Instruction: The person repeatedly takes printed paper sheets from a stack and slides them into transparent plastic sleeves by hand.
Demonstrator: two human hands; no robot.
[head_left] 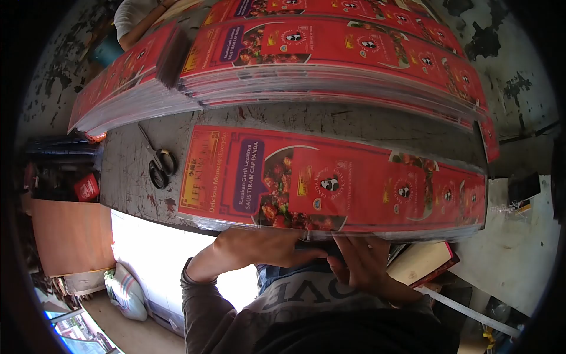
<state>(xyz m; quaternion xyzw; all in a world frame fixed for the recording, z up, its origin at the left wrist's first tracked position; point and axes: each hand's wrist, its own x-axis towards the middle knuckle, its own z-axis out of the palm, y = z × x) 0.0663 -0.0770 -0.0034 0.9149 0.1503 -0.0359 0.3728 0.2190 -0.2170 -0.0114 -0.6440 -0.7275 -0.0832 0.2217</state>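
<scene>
A stack of long red printed sheets [365,183] in clear plastic lies along the table's near edge. My left hand [256,246] is at the stack's near edge, left of centre, its thumb pointing right and its fingertips hidden at the edge. My right hand [359,259] touches the same edge further right, fingers extended and apart, nothing visible in it. Black-handled scissors [158,162] lie on the dark table [127,159] left of the stack, blades slightly apart.
Taller stacks of red sheets [330,76] fill the far side, with another stack [127,88] at the far left. Another person's arm [141,29] shows beyond it. Below the table at right is an open box [421,262]; a white sack [125,292] stands lower left.
</scene>
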